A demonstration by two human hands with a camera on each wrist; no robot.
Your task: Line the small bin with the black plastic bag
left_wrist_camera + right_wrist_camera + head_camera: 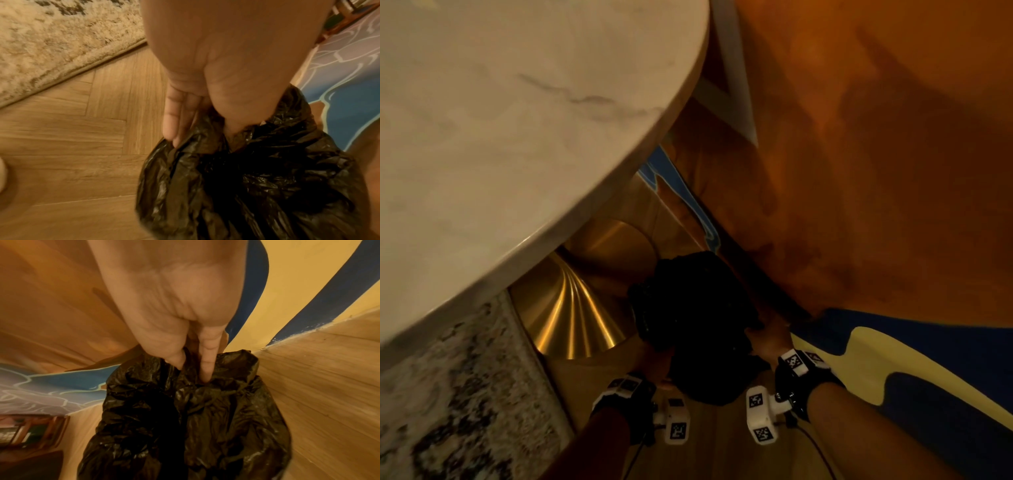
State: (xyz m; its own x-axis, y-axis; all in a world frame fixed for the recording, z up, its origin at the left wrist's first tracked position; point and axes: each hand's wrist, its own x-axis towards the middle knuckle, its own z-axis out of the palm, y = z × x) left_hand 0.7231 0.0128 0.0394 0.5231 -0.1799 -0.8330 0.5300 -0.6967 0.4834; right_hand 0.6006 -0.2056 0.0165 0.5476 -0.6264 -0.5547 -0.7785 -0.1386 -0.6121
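A crinkled black plastic bag stands on the floor between my hands, draped over a rounded shape that the plastic hides completely, so no bin surface shows. My left hand holds the bag's near-left edge. In the left wrist view its fingers lie down the outside of the black bag and the thumb is tucked into the folds. My right hand holds the right edge. In the right wrist view its thumb and index finger pinch a gathered fold of the bag.
A round marble tabletop overhangs at the left, on a brass cone base just left of the bag. A shaggy rug lies further left. A wall painted orange, blue and yellow runs close on the right. Wooden floor lies below.
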